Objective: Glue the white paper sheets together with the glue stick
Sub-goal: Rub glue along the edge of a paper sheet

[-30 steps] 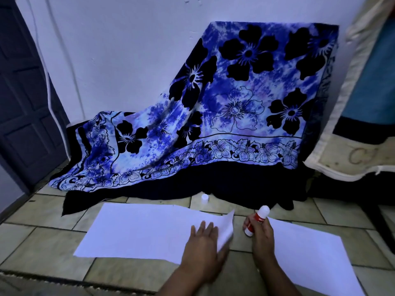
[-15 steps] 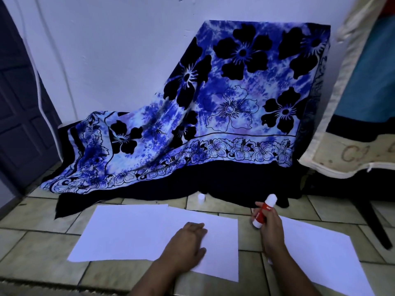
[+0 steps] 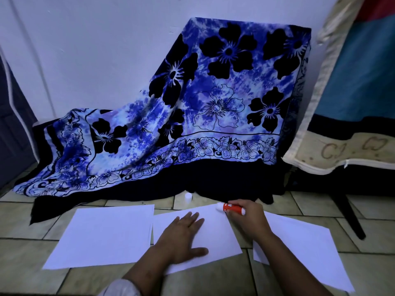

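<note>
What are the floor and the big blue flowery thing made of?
The floor looks like glazed ceramic tile: square slabs with grout lines, slightly shiny. The flowery cloth seems thin printed fabric, maybe cotton: it drapes and folds softly.

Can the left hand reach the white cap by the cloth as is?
Probably yes. The left hand lies flat and empty on the middle sheet; the cap stands on bare tile just past its far edge, nothing between. The right hand, gripping the glue stick, is off to the side.
</note>
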